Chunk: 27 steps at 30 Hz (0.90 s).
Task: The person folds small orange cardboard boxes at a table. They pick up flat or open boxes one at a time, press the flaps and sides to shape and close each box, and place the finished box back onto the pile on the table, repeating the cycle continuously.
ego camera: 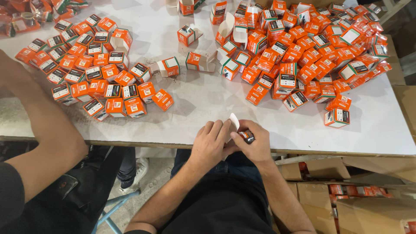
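Observation:
My left hand (211,142) and my right hand (255,143) meet at the near edge of the white table (203,104). Together they hold a small orange carton (248,136) with a white flap (234,120) sticking up between the fingers. The right thumb and fingers grip the carton's end. The left fingers curl over its other side and hide most of it. A big heap of orange cartons (303,52) lies at the far right. A flatter group of orange cartons (91,73) lies at the far left.
Some open cartons with white flaps (229,28) lie at the table's middle back. Another person's arm (43,134) reaches in at the left. Brown cardboard boxes (346,195) stand below the table on the right. A blue stool leg (113,208) shows lower left.

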Each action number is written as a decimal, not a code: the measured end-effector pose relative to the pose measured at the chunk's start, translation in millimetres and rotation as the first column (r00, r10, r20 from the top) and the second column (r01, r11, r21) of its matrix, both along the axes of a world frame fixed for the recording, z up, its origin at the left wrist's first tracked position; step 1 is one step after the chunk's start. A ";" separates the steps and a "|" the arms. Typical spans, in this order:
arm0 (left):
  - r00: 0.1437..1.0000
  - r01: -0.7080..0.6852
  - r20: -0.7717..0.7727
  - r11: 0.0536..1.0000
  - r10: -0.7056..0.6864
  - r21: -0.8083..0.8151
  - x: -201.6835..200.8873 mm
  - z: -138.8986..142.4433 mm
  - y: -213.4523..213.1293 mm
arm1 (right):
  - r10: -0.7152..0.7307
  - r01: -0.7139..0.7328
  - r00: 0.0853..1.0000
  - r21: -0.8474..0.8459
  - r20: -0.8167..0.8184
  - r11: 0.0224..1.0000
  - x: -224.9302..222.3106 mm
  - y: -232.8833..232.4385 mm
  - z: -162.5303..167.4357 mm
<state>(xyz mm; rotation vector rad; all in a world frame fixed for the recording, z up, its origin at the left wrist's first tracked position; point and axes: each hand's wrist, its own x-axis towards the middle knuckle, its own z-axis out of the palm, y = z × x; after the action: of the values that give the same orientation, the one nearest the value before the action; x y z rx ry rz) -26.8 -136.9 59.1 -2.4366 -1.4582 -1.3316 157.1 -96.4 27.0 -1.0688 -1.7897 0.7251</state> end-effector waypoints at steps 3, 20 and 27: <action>0.996 0.055 0.073 0.998 -0.058 0.034 -4.4 -2.2 -1.0 | 0.024 -0.024 0.999 -0.017 -0.039 1.000 1.9 2.4 1.6; 0.944 0.081 0.329 0.988 -0.034 -0.132 -17.4 -9.3 11.3 | -0.056 0.070 0.982 -0.071 0.181 0.995 1.1 10.8 22.9; 0.971 0.127 0.213 0.988 -0.107 -0.085 -16.2 -18.5 20.5 | -0.192 0.197 0.975 -0.033 0.116 0.980 -0.6 8.0 1.1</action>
<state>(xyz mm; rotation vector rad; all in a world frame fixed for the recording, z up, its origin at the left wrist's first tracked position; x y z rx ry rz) -43.0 -116.4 40.6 -2.5473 -1.4743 -1.6210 156.6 -88.4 28.1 -1.3165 -1.7393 0.5977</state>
